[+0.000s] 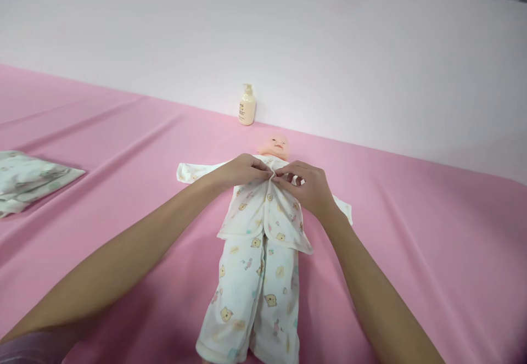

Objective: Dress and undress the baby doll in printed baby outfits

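A baby doll (278, 144) lies on its back in the middle of the view, its head toward the wall. It wears a white baby jacket (247, 213) printed with small bears, and matching trousers (241, 292). At the upper chest my left hand (246, 169) pinches one front edge of the jacket. My right hand (307, 184) pinches the facing edge right beside it, so the fingertips nearly meet. Below the hands the two front edges lie close together and part at the hem. Any fastener between my fingers is hidden.
A cream pump bottle (247, 106) stands behind the doll's head, by the white wall (263, 34). Folded printed cloth (35, 180) lies at the far left. Pink cloth (135, 139) with several creases covers the surface.
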Available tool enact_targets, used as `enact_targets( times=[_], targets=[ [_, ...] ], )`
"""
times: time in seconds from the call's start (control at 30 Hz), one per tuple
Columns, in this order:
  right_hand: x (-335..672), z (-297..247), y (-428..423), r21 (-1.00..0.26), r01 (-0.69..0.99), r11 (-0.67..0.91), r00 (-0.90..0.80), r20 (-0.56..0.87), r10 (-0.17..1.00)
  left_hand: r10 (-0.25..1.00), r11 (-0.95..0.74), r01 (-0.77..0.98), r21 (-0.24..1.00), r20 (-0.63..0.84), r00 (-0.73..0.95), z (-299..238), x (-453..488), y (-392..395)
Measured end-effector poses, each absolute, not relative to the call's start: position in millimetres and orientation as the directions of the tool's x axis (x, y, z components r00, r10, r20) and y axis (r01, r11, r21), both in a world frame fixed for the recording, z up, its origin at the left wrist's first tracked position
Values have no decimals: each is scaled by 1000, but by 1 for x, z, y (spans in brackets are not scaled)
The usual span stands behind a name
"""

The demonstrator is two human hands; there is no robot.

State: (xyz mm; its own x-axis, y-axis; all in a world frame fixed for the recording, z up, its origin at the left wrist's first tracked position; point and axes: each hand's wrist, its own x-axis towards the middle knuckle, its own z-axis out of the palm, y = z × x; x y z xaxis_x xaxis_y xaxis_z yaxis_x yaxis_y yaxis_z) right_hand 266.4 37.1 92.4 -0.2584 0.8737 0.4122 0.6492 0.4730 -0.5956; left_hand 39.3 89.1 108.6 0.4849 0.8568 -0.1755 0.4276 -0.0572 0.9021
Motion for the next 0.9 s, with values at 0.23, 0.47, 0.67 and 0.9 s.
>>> enact_targets(
  times=[0.23,0.47,0.67,0.9],
  targets=[
    [264,78,38,-360,724,589,-329,569,753,863,-103,413,905,-125,490,101,35,86],
    [260,65,42,-326,656,681,-322,695,643,895,-202,412,888,-4,446,95,44,71],
    [257,64,40,-470,632,616,-214,658,722,902,-287,402,870,103,420,84,47,75],
    [254,59,36,-641,573,511,-84,574,814,896,-297,414,861,103,431,83,46,75]
  ],
)
